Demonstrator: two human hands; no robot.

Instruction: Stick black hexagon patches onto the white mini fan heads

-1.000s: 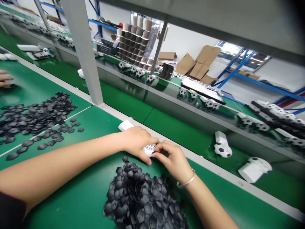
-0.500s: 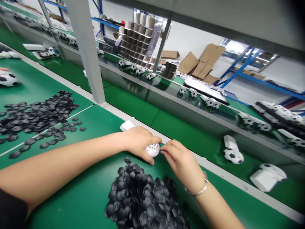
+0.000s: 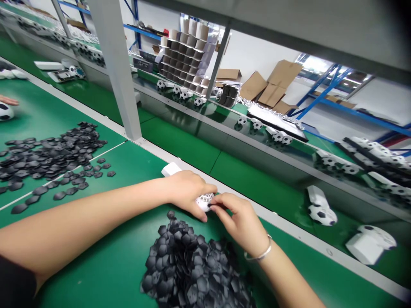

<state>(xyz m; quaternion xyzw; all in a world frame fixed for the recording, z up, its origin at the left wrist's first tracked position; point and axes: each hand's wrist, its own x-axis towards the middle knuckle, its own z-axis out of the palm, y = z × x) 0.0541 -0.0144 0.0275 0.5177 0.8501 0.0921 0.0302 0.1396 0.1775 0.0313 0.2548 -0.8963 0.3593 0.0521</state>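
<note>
My left hand point(image 3: 186, 191) is closed around a white ball-shaped housing point(image 3: 203, 203) with a lattice patch, holding it on the green table. A white block-like part point(image 3: 171, 169) shows behind that hand; whether it joins the ball is hidden. My right hand point(image 3: 240, 218), a silver bangle at its wrist, pinches a small dark piece point(image 3: 210, 205) against the ball's right side. The piece is mostly covered by the fingertips. Just in front of both hands lies a heap of black pentagonal pieces point(image 3: 199, 269).
More black pentagons point(image 3: 54, 154) are spread at left. Beyond the table's metal edge, a green belt point(image 3: 192, 147) carries soccer-ball units point(image 3: 323, 214). A grey post point(image 3: 118, 72) rises at the edge. Another person's hand point(image 3: 9, 100) touches a soccer ball point(image 3: 5, 112) at far left.
My right hand has moved left, bringing its fingertips onto the ball. The units on the near belt have shifted right; those on the far line have shifted slightly left.
</note>
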